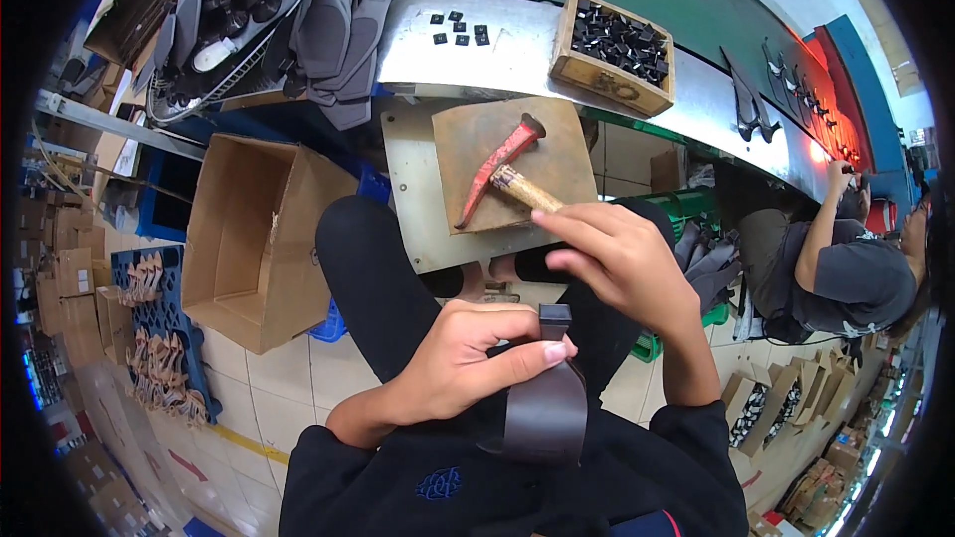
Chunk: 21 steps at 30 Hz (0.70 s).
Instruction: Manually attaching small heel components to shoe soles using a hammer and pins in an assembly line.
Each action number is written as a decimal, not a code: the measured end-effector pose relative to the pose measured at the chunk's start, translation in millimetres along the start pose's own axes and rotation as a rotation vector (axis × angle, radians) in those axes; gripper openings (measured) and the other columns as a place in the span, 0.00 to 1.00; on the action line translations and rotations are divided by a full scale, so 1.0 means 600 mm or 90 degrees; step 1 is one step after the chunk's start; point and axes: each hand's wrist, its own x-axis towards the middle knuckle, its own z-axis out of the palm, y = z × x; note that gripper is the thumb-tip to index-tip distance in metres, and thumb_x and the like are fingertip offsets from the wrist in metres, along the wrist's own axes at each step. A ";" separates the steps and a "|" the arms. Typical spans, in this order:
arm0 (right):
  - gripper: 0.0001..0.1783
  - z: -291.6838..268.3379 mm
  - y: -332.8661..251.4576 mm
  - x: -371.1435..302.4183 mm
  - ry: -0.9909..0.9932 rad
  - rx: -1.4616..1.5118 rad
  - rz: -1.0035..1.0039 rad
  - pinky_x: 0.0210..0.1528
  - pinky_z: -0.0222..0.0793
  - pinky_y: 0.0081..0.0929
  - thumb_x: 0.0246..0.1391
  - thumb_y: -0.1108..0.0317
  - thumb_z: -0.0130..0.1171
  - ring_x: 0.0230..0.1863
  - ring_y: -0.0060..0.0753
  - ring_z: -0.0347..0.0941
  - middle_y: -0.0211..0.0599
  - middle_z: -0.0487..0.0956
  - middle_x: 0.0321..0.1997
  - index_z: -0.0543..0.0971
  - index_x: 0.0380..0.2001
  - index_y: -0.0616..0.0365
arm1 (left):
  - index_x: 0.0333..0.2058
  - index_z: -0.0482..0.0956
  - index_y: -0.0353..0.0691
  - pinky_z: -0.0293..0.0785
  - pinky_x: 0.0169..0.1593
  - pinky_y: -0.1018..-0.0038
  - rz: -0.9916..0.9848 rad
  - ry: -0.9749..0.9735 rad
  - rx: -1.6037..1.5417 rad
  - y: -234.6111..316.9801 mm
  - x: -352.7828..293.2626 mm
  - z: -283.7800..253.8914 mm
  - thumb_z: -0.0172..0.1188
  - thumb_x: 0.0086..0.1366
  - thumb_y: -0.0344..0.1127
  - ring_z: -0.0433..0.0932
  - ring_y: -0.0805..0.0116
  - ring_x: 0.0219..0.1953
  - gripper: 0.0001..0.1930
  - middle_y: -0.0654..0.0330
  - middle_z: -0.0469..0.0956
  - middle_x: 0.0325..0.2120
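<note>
Your left hand [477, 353] grips one dark shoe sole [545, 418], nearer you than the hammer [502, 159], heel end up; whether its black end is already fixed, I cannot tell. Your right hand [622, 264], half-open, is at the hammer's handle. Work looks mid-batch: beyond the hammer lie seven loose black pieces [460, 27], farther right one wooden box [607, 80] holding uncountably many, and far left an uncountable sole pile [338, 25].
</note>
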 end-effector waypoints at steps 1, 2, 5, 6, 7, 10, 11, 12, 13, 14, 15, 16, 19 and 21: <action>0.20 -0.008 -0.008 -0.001 -0.007 0.002 0.002 0.44 0.76 0.38 0.58 0.59 0.64 0.42 0.48 0.80 0.46 0.82 0.44 0.81 0.51 0.58 | 0.36 0.83 0.31 0.72 0.36 0.75 -0.003 0.003 -0.007 -0.001 -0.002 0.000 0.60 0.69 0.35 0.80 0.69 0.30 0.11 0.55 0.82 0.28; 0.21 -0.013 -0.015 -0.005 -0.020 0.217 -0.040 0.46 0.76 0.38 0.58 0.58 0.64 0.43 0.47 0.80 0.47 0.82 0.44 0.82 0.48 0.62 | 0.36 0.83 0.31 0.71 0.35 0.75 -0.015 -0.022 -0.017 -0.001 -0.004 -0.001 0.61 0.69 0.36 0.79 0.69 0.29 0.11 0.56 0.81 0.27; 0.24 -0.014 -0.027 -0.018 -0.043 0.525 -0.080 0.44 0.74 0.36 0.58 0.54 0.65 0.40 0.43 0.79 0.46 0.82 0.39 0.83 0.42 0.69 | 0.35 0.82 0.30 0.69 0.33 0.73 -0.033 -0.052 -0.060 0.005 -0.004 0.003 0.63 0.68 0.37 0.77 0.70 0.27 0.12 0.57 0.79 0.25; 0.23 -0.014 -0.023 -0.019 -0.045 0.540 -0.096 0.42 0.73 0.35 0.58 0.55 0.65 0.38 0.42 0.78 0.46 0.82 0.38 0.83 0.41 0.69 | 0.35 0.82 0.31 0.69 0.33 0.73 -0.020 -0.078 -0.064 0.003 -0.004 0.004 0.63 0.68 0.37 0.77 0.69 0.27 0.12 0.57 0.79 0.25; 0.22 -0.015 -0.019 -0.019 -0.046 0.555 -0.117 0.40 0.73 0.34 0.57 0.55 0.66 0.36 0.41 0.78 0.46 0.82 0.36 0.83 0.39 0.69 | 0.35 0.82 0.31 0.69 0.33 0.73 -0.006 -0.102 -0.064 0.004 -0.002 0.004 0.64 0.67 0.37 0.77 0.69 0.27 0.12 0.56 0.79 0.25; 0.20 -0.022 -0.018 -0.019 -0.166 0.666 -0.113 0.33 0.71 0.33 0.57 0.57 0.65 0.30 0.40 0.76 0.45 0.81 0.34 0.81 0.33 0.69 | 0.38 0.85 0.33 0.72 0.41 0.73 -0.021 -0.204 -0.086 0.009 0.014 -0.001 0.64 0.66 0.34 0.81 0.67 0.35 0.09 0.56 0.82 0.31; 0.21 -0.008 -0.022 -0.018 -0.162 0.728 -0.160 0.26 0.69 0.33 0.57 0.56 0.62 0.23 0.41 0.74 0.45 0.79 0.28 0.79 0.28 0.69 | 0.41 0.87 0.35 0.76 0.49 0.74 -0.051 -0.292 -0.084 0.011 0.017 -0.004 0.64 0.65 0.30 0.84 0.65 0.42 0.09 0.55 0.86 0.38; 0.22 0.001 -0.027 -0.015 -0.123 0.701 -0.227 0.22 0.67 0.32 0.59 0.56 0.61 0.21 0.40 0.72 0.43 0.77 0.25 0.79 0.27 0.70 | 0.41 0.87 0.35 0.75 0.46 0.74 -0.060 -0.307 -0.120 0.007 0.014 -0.001 0.64 0.65 0.32 0.84 0.64 0.41 0.09 0.55 0.85 0.36; 0.23 0.007 -0.030 -0.008 -0.083 0.671 -0.303 0.18 0.64 0.31 0.60 0.56 0.60 0.18 0.40 0.70 0.42 0.75 0.22 0.78 0.26 0.70 | 0.41 0.87 0.35 0.75 0.46 0.74 -0.057 -0.299 -0.112 0.007 0.017 -0.002 0.64 0.65 0.32 0.84 0.64 0.41 0.09 0.55 0.85 0.36; 0.24 0.007 -0.034 -0.004 -0.074 0.660 -0.336 0.14 0.59 0.30 0.62 0.56 0.59 0.15 0.38 0.67 0.40 0.72 0.19 0.77 0.24 0.71 | 0.41 0.86 0.35 0.75 0.44 0.73 -0.066 -0.344 -0.122 0.010 0.021 -0.005 0.64 0.66 0.33 0.83 0.64 0.40 0.09 0.54 0.85 0.35; 0.25 0.005 -0.039 -0.005 -0.054 0.651 -0.347 0.13 0.56 0.28 0.63 0.56 0.58 0.13 0.36 0.65 0.38 0.71 0.17 0.77 0.22 0.71 | 0.41 0.86 0.34 0.75 0.42 0.72 -0.077 -0.388 -0.131 0.014 0.025 -0.007 0.64 0.66 0.34 0.83 0.63 0.38 0.10 0.54 0.85 0.34; 0.26 0.001 -0.044 -0.007 -0.055 0.643 -0.350 0.12 0.56 0.28 0.63 0.56 0.59 0.12 0.35 0.64 0.38 0.70 0.16 0.77 0.22 0.71 | 0.41 0.86 0.34 0.74 0.40 0.71 -0.087 -0.416 -0.124 0.021 0.029 -0.006 0.62 0.67 0.34 0.82 0.62 0.36 0.11 0.53 0.84 0.33; 0.17 -0.001 -0.041 -0.015 -0.065 0.645 -0.345 0.15 0.58 0.30 0.58 0.63 0.58 0.14 0.38 0.64 0.38 0.68 0.19 0.77 0.25 0.70 | 0.41 0.85 0.33 0.74 0.43 0.71 -0.116 -0.420 -0.182 0.009 0.025 0.004 0.61 0.69 0.36 0.82 0.65 0.37 0.11 0.53 0.84 0.34; 0.22 -0.007 -0.028 -0.033 0.001 0.559 -0.264 0.14 0.56 0.31 0.58 0.57 0.60 0.13 0.38 0.63 0.37 0.66 0.16 0.75 0.21 0.68 | 0.43 0.84 0.36 0.71 0.38 0.75 -0.136 -0.365 -0.305 -0.011 0.027 0.020 0.58 0.71 0.43 0.76 0.76 0.32 0.15 0.60 0.84 0.34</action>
